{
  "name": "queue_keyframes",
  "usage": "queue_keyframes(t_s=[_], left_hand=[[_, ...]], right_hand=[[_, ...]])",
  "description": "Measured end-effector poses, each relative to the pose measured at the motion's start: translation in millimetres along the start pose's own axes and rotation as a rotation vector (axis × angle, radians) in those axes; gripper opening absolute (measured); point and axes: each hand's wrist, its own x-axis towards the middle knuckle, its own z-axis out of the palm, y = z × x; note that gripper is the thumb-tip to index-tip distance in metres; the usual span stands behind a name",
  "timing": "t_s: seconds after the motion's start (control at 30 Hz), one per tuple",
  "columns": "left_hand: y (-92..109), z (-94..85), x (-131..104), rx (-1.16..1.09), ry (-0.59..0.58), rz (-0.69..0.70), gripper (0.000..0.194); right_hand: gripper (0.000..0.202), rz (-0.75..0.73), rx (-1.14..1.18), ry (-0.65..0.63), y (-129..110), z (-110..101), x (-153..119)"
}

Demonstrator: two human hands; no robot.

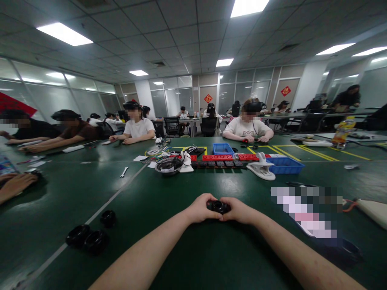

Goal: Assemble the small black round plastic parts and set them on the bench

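Both my hands meet in front of me, just above or on the green table (193,249). Between them is a small black part (219,206) with a round opening facing up. My left hand (202,208) wraps its left side, fingers curled round the far edge. On the other side my right hand (236,208) grips it the same way, the thumbs close together at the near edge. Its underside is hidden by my fingers. To the left lie several black ring-shaped parts (96,241), one of them (108,218) a little apart.
A wrench (123,172) lies at centre left. Farther back are red power strips (217,157), a dark round bowl (169,166), a white clip stand (261,166) and a blue tray (284,166). A co-worker's hand (18,183) rests at far left; other people sit across.
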Motion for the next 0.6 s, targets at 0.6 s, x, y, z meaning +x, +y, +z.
queue_keyframes(t_s=[0.6], left_hand=[[9, 17.4, -1, 0.265, 0.415, -0.099, 0.033]], right_hand=[[0.031, 0.232, -0.462, 0.363, -16, 33, 4]])
